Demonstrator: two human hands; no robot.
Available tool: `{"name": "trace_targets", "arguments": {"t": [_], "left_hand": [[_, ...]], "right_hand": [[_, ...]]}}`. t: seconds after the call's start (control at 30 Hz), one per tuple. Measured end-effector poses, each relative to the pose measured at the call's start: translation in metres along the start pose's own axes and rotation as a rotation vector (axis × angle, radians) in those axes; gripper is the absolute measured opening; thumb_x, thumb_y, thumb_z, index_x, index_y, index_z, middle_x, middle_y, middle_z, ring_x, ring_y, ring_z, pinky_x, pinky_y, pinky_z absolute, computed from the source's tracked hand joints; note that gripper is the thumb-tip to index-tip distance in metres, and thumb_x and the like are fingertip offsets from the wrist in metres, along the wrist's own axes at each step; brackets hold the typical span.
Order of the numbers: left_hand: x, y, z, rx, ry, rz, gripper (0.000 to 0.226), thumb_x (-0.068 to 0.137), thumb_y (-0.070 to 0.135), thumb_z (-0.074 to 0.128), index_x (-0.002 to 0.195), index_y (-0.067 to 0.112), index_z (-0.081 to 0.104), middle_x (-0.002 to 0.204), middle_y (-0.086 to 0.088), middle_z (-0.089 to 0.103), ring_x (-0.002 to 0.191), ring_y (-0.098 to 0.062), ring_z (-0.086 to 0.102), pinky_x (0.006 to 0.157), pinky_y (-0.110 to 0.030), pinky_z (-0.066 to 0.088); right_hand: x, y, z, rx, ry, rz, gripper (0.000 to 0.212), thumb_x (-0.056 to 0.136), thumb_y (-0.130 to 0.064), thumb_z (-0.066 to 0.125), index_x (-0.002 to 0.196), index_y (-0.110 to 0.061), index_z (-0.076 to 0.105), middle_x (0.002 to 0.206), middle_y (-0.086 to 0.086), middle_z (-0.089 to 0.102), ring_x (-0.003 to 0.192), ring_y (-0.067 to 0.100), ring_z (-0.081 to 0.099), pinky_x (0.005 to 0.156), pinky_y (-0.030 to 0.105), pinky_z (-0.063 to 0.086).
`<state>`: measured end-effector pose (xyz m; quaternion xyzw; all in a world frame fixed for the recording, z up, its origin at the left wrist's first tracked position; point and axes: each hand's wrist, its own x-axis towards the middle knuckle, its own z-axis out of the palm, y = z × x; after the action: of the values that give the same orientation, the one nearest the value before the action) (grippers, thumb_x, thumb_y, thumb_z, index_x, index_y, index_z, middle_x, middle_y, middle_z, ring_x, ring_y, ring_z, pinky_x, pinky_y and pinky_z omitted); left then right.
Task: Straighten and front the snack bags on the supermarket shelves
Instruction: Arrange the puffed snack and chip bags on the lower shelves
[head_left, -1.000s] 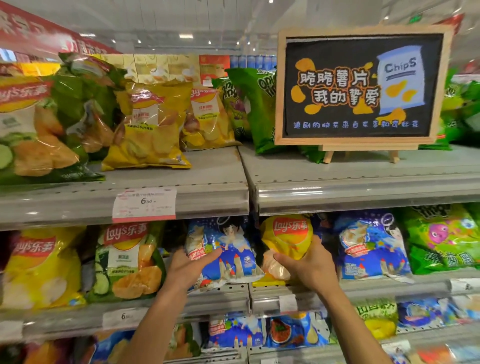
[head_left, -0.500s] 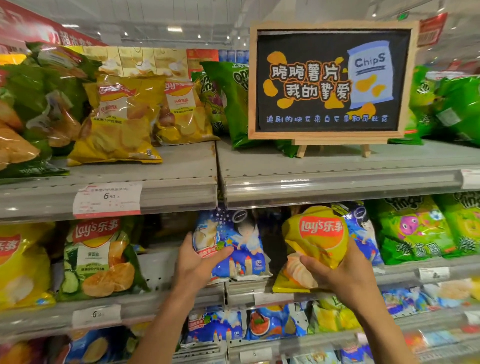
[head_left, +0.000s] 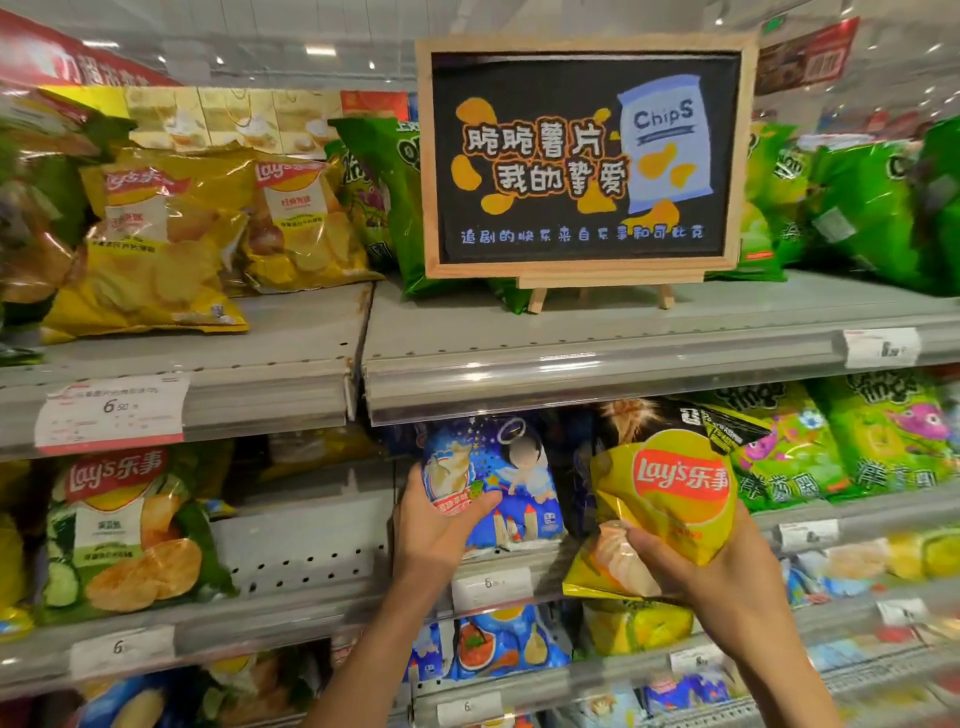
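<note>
On the middle shelf (head_left: 311, 551) stands a blue snack bag (head_left: 514, 467) with a cartoon angel; my left hand (head_left: 436, 525) grips its lower left side, thumb across the front. My right hand (head_left: 701, 577) holds a yellow Lay's bag (head_left: 670, 493) by its lower part, lifted out in front of the shelf and tilted. Behind that bag a dark bag (head_left: 722, 421) shows. A green-and-yellow Lay's cucumber bag (head_left: 130, 525) stands further left on the same shelf.
A framed chalkboard chips sign (head_left: 584, 156) stands on the top shelf (head_left: 597, 338) among green bags (head_left: 857, 208) and yellow Lay's bags (head_left: 156, 234). Bright green bags (head_left: 883, 441) fill the middle shelf's right. A bare gap lies between the cucumber bag and my left hand. Lower shelves hold more bags.
My right hand has pulled the yellow Lay's bag out from the shelf and to the right, uncovering a dark bag behind it. My left hand's grip on the blue bag has closed further.
</note>
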<state>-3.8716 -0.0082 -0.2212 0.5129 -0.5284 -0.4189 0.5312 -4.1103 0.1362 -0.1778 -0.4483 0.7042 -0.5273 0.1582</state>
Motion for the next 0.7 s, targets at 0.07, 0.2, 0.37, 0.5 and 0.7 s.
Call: {"name": "trace_targets", "arguments": {"t": [0.07, 0.2, 0.37, 0.5, 0.7], "left_hand": [[-0.001, -0.001, 0.003, 0.039, 0.034, 0.007, 0.064, 0.049, 0.037, 0.096, 0.100, 0.031, 0.057, 0.094, 0.007, 0.074, 0.080, -0.001, 0.070, 0.073, -0.028, 0.059], [0.002, 0.001, 0.006, 0.127, -0.032, -0.041, 0.083, 0.057, 0.042, 0.094, 0.123, 0.019, 0.050, 0.103, 0.002, 0.070, 0.093, -0.015, 0.069, 0.085, -0.044, 0.058], [0.003, 0.004, 0.000, 0.291, -0.123, -0.051, 0.099, 0.057, 0.046, 0.092, 0.133, 0.012, 0.040, 0.113, -0.004, 0.066, 0.104, -0.023, 0.065, 0.092, -0.047, 0.054], [-0.005, 0.012, -0.015, 0.295, -0.239, -0.014, 0.090, 0.058, 0.041, 0.093, 0.129, 0.018, 0.044, 0.113, 0.001, 0.067, 0.103, -0.019, 0.066, 0.092, -0.045, 0.055], [-0.023, 0.019, -0.083, 0.501, -0.279, 0.109, 0.083, 0.070, 0.053, 0.082, 0.140, 0.029, 0.045, 0.119, 0.009, 0.062, 0.103, -0.011, 0.062, 0.092, -0.036, 0.052]], "right_hand": [[0.000, 0.002, -0.002, 0.000, -0.008, -0.003, 0.087, 0.048, -0.063, 0.080, 0.123, -0.024, 0.059, 0.105, -0.003, 0.072, 0.100, 0.027, 0.066, 0.086, 0.049, 0.055], [0.000, 0.003, -0.001, 0.008, -0.045, -0.001, 0.088, 0.049, -0.065, 0.080, 0.124, -0.025, 0.057, 0.108, -0.002, 0.072, 0.102, 0.028, 0.066, 0.087, 0.052, 0.055], [-0.012, -0.005, 0.010, 0.017, -0.053, -0.023, 0.088, 0.052, -0.059, 0.082, 0.127, -0.022, 0.056, 0.108, -0.002, 0.071, 0.101, 0.024, 0.065, 0.085, 0.043, 0.053], [-0.029, -0.019, 0.029, 0.035, -0.041, -0.042, 0.084, 0.053, -0.056, 0.083, 0.126, -0.023, 0.058, 0.108, -0.004, 0.072, 0.100, 0.022, 0.067, 0.086, 0.044, 0.055], [-0.061, -0.052, 0.079, 0.039, -0.013, -0.062, 0.082, 0.052, -0.057, 0.083, 0.122, -0.023, 0.059, 0.106, -0.005, 0.070, 0.098, 0.020, 0.065, 0.078, 0.033, 0.047]]}}
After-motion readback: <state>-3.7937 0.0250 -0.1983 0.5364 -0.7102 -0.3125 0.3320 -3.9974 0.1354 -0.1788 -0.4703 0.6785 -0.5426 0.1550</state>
